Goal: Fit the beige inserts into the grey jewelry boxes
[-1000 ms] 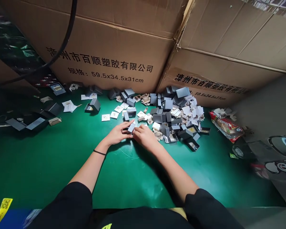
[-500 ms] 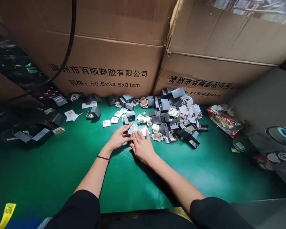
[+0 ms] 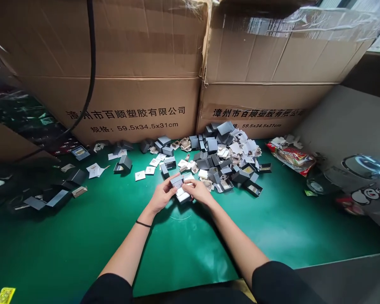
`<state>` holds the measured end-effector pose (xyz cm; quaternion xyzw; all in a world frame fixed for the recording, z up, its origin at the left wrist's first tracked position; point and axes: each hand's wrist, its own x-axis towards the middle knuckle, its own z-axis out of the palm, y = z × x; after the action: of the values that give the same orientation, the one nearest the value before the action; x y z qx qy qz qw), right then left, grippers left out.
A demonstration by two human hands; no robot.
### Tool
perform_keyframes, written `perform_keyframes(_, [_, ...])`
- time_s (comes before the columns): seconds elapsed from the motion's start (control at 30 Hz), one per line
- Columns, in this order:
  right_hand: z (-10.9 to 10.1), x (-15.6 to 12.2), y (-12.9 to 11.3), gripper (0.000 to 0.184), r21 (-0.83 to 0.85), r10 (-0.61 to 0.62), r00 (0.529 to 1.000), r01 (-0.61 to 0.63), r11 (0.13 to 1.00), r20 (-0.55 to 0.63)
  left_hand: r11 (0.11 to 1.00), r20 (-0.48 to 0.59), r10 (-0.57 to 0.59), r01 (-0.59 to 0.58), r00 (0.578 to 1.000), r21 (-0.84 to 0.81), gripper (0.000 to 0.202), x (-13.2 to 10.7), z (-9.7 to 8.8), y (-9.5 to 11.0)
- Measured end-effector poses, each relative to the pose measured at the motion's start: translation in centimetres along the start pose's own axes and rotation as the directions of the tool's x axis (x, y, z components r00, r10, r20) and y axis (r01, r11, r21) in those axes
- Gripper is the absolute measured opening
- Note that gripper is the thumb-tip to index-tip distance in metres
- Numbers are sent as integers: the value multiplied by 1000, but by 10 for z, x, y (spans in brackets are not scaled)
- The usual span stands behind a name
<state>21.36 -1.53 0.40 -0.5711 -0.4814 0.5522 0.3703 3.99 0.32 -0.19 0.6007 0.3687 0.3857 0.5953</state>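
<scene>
A small dark grey gift box point(image 3: 177, 181) stands open between my hands, its lid raised and a white insert point(image 3: 183, 195) showing inside. My left hand point(image 3: 162, 195) grips the box at its left side, thumb in front and fingers behind. From the right, my right hand point(image 3: 196, 191) pinches the box near the insert; what its fingertips touch exactly is partly hidden. Just beyond my hands lie several white cards point(image 3: 140, 175) and a heap of similar small grey boxes point(image 3: 212, 145) mixed with crumpled white paper pieces point(image 3: 240, 145).
Two large cardboard cartons point(image 3: 129, 97) wall off the back of the green table point(image 3: 120, 236). More open grey boxes point(image 3: 57, 198) lie at left. A red snack packet point(image 3: 293, 158) and a clear container point(image 3: 365, 166) stand at right. A black cable point(image 3: 91, 63) hangs at left.
The box between my hands is now tilted open with its white insert facing me. My right hand has turned from lying flat over it to pinching its right side. The camera view has tilted up.
</scene>
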Motion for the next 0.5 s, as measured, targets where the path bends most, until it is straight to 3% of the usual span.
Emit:
perform_keyframes(0.1, [-4, -3, 2, 24, 87, -34, 999, 31, 996, 35, 999, -27, 27, -27, 999, -28, 67, -1, 10, -3])
perform_keyframes(0.23, [-4, -4, 10, 25, 91, -143, 988, 148, 985, -55, 995, -84, 3, -11, 996, -97, 66, 0, 25, -5])
perform_keyframes(0.4, [3, -2, 17, 26, 42, -223, 965, 231, 972, -137, 995, -157, -67, 78, 985, 64, 57, 3, 29, -6])
perform_keyframes(0.5, [6, -2, 18, 27, 67, -219, 959, 235, 970, -179, 990, -205, -49, 75, 978, 122, 58, 3, 28, -9])
